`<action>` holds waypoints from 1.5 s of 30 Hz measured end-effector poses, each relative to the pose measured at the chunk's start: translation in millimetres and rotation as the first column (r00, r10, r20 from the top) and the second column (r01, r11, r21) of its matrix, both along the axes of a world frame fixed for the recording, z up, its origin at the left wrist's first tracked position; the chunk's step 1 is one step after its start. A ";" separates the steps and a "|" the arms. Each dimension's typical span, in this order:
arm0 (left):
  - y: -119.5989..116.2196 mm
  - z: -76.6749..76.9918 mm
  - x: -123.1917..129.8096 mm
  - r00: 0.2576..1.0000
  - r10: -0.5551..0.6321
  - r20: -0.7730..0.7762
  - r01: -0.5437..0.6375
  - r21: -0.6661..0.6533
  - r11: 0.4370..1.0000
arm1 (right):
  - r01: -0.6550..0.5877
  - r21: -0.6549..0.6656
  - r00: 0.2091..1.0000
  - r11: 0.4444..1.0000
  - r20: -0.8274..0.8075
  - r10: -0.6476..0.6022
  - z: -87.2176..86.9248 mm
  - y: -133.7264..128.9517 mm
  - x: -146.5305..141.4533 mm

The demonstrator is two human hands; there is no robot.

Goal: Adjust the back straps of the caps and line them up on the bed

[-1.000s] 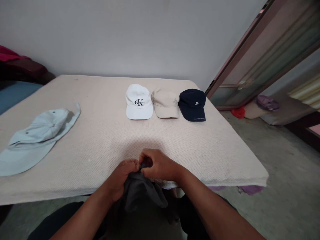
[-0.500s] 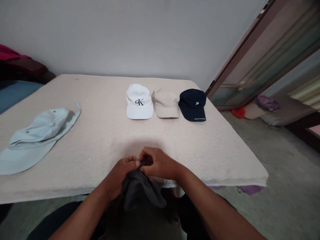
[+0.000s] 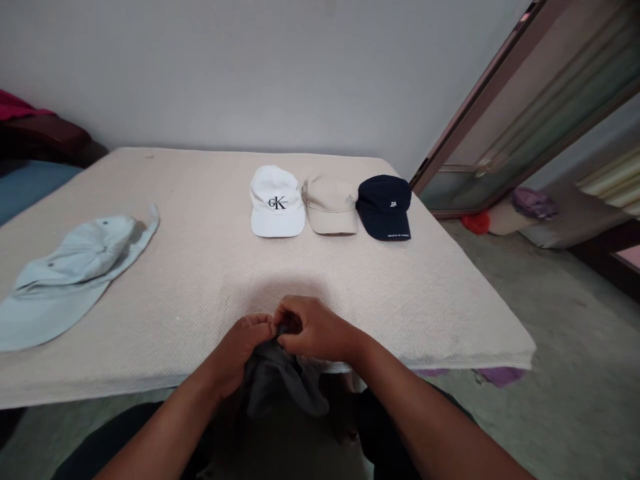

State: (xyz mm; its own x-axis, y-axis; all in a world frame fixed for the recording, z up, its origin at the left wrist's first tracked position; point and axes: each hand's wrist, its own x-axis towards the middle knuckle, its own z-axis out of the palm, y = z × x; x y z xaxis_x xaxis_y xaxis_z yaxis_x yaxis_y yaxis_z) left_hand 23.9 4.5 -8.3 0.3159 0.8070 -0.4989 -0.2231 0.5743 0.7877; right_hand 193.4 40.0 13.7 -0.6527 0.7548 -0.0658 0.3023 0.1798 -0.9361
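Between my two hands, a limp dark grey cloth cap (image 3: 285,380) hangs over the table's front edge; its full shape is partly hidden. My left hand (image 3: 245,347) is closed, pinching the cap's upper edge between thumb and fingers. Close against it, my right hand (image 3: 313,330) grips the same edge, fingers curled and thumb pressed in. Beyond the hands stand a white cap (image 3: 277,202) with black letters, a beige cap (image 3: 330,203) and a navy cap (image 3: 384,207) side by side, brims toward me. A pale blue cap (image 3: 75,267) lies on its side at the left.
The caps rest on a table (image 3: 200,267) covered with a cream textured cloth, its back edge along a grey wall (image 3: 240,73). A blue surface (image 3: 37,187) adjoins at the left. To the right are a glass-panelled door (image 3: 500,127) and concrete floor (image 3: 575,320).
Both hands stay on the dark grey cap's edge with only slight finger movement; the right hand shifts slightly left. The row of caps and the pale blue cap lie as before.
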 end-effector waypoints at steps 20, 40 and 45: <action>0.2 -3.7 -3.4 0.997 0.069 0.032 -0.069 -0.009 0.998 | 0.050 0.064 0.996 0.997 0.071 -0.054 1.8 1.7 0.9; 3.6 3.7 -10.9 0.993 0.106 0.042 -0.105 -0.024 0.994 | 0.016 0.174 0.993 0.985 0.113 -0.037 3.0 5.1 4.4; 1.7 -1.7 -7.2 0.999 0.054 0.003 -0.054 -0.049 0.997 | 0.020 0.146 0.996 0.989 0.083 -0.033 4.1 4.2 5.3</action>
